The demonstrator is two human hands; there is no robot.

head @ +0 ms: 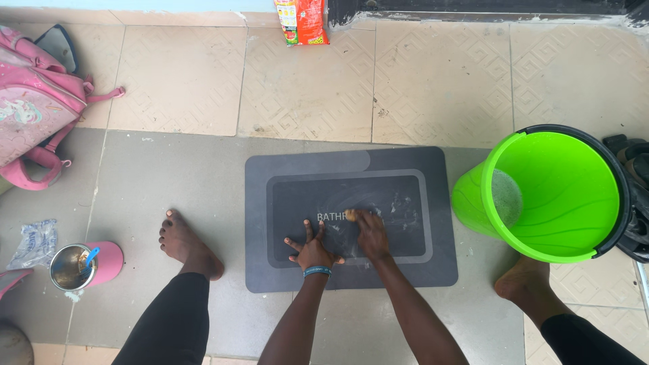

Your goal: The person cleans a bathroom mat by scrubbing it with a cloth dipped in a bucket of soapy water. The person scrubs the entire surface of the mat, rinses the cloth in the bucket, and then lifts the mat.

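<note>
A dark grey bath mat point(405, 169) lies flat on the tiled floor, with soapy smears across its darker centre panel. My left hand point(312, 250) presses flat on the mat with fingers spread; a blue band circles its wrist. My right hand point(370, 233) is closed on a small tan scrubber point(351, 215) that touches the mat's centre. My bare feet stand on either side of the mat.
A bright green bucket point(561, 196) tilts at the mat's right, with sandals behind it. At left sit a pink backpack point(30, 101), a metal cup point(67, 267) on a pink lid and a crumpled plastic sachet point(34, 243). A red packet point(303, 21) stands at the far wall.
</note>
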